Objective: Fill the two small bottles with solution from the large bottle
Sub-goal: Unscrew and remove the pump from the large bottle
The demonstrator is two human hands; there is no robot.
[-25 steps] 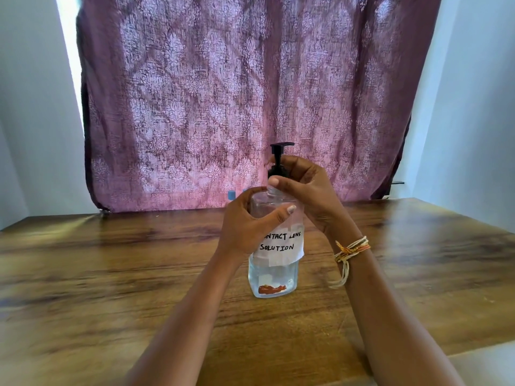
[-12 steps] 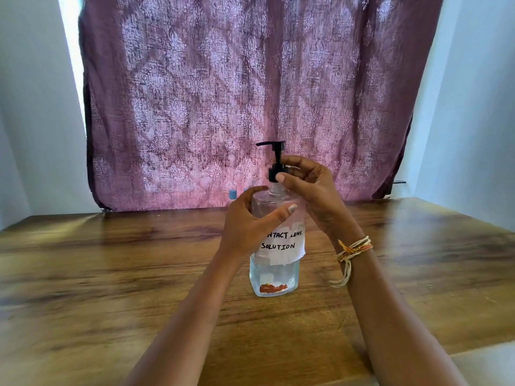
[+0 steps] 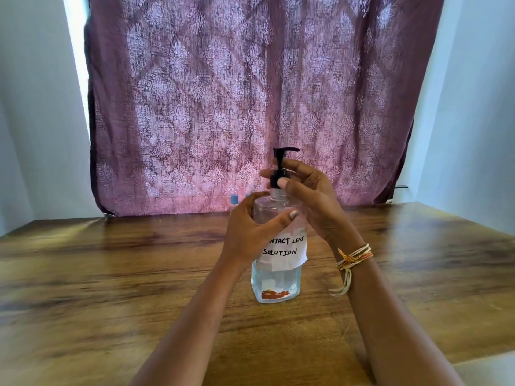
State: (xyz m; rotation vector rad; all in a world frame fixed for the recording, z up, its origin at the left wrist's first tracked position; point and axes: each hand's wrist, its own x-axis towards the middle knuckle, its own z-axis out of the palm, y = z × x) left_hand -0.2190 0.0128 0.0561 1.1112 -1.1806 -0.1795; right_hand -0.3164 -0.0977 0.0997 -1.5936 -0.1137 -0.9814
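Head view. Large bottle (image 3: 276, 282): clear, upright on the wooden table (image 3: 111, 274), near its middle; paper label marked "CONTACT LENS SOLUTION". Left hand (image 3: 250, 232): wrapped around the bottle's shoulder, thumb laid across the front. Right hand (image 3: 315, 201): black pump (image 3: 280, 168) collar pinched between thumb and fingers; thread bracelet (image 3: 354, 256) worn at the wrist. Two blue caps (image 3: 234, 198): partly hidden behind the left hand, before the patterned curtain (image 3: 250, 93).

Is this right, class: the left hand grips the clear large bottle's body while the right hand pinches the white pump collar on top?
Not quite. The head view shows the pump collar is black, not white. The left hand does grip the clear large bottle, and the right hand pinches that collar.
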